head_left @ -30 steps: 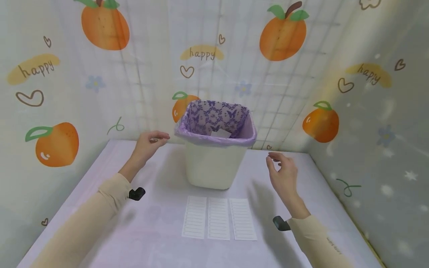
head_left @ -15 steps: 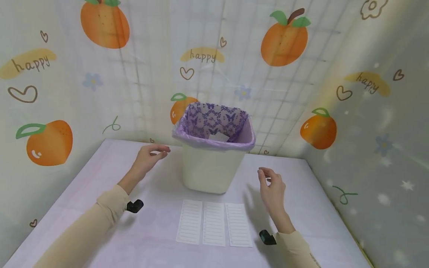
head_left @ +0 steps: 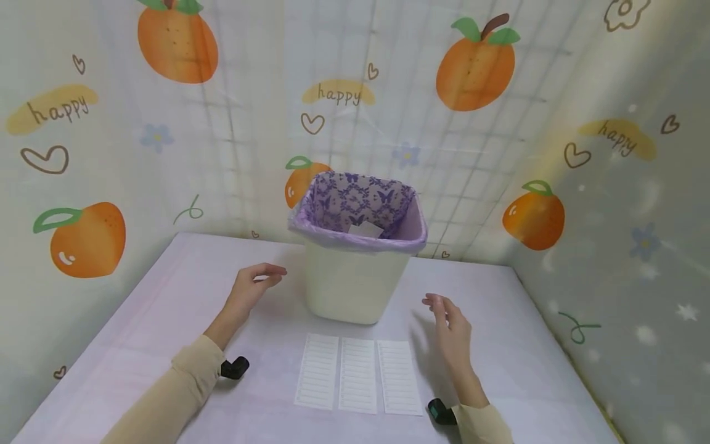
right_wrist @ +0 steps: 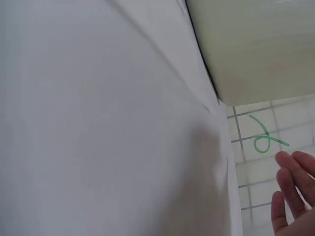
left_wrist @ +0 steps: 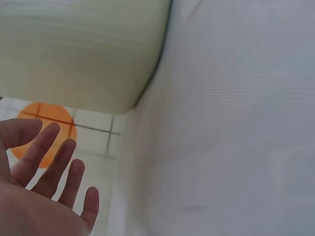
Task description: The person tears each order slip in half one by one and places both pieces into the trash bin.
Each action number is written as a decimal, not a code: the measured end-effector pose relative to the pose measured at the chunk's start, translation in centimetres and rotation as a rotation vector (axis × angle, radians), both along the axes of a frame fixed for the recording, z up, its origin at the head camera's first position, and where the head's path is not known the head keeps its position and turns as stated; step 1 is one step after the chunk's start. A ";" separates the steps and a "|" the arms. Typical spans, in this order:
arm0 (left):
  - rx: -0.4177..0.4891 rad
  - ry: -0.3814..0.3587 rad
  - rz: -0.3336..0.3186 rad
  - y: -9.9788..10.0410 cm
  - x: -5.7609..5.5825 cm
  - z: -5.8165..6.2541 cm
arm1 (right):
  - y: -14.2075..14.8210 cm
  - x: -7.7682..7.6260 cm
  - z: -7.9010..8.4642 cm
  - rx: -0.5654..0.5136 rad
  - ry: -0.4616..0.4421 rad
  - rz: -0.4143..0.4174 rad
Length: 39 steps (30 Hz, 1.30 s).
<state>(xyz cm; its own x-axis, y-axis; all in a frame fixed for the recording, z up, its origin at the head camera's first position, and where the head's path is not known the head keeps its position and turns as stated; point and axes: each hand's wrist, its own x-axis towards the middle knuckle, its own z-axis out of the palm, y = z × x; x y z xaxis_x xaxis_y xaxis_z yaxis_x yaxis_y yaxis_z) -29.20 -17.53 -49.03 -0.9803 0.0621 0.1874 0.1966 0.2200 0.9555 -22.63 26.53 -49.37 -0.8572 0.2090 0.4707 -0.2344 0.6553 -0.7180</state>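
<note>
A cream trash bin [head_left: 355, 283] stands upright near the back of the table, lined with a purple butterfly-patterned bag [head_left: 360, 242] folded over its rim. Inside the bag a piece of white paper [head_left: 366, 230] shows. My left hand [head_left: 252, 288] is in the air to the left of the bin, fingers loosely extended and holding nothing. On the other side my right hand [head_left: 452, 324] hovers, relaxed and likewise holding nothing. Both wrist views show the bin's side apart from the fingers. Three white lined paper strips [head_left: 357, 375] lie side by side in front of the bin.
The table [head_left: 266, 407] has a pale lilac cover. Curtains [head_left: 249, 142] printed with oranges and hearts hang behind it and along both sides, close to the table's edges. A dark wrist camera [head_left: 235, 368] sticks out from the left sleeve, another from the right.
Both hands have come down and nearer, lower beside the bin, and the right hand has shifted slightly left. The view has tilted a little. The bin and paper strips keep their places on the table.
</note>
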 end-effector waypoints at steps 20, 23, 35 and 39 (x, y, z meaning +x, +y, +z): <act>-0.090 0.048 0.020 0.7 2.1 -4.4 | 0.9 1.6 -2.5 -0.142 -0.118 0.015; -0.135 0.074 0.045 0.7 2.0 -4.4 | 0.8 1.5 -2.6 -0.163 -0.113 0.041; -0.203 0.098 0.060 1.1 1.7 -4.7 | 0.1 1.5 -1.8 -0.356 0.102 0.175; -0.214 0.114 0.061 1.5 1.8 -4.8 | -0.8 2.1 -1.7 -0.310 0.070 0.168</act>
<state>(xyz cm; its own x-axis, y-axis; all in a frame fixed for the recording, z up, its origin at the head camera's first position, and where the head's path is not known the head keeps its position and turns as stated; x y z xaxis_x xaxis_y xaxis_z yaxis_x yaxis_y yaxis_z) -27.36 -16.05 -53.81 -0.9567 0.0534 0.2861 0.2806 0.4295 0.8584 -20.49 25.68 -51.11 -0.8596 0.2105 0.4656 -0.3758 0.3569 -0.8552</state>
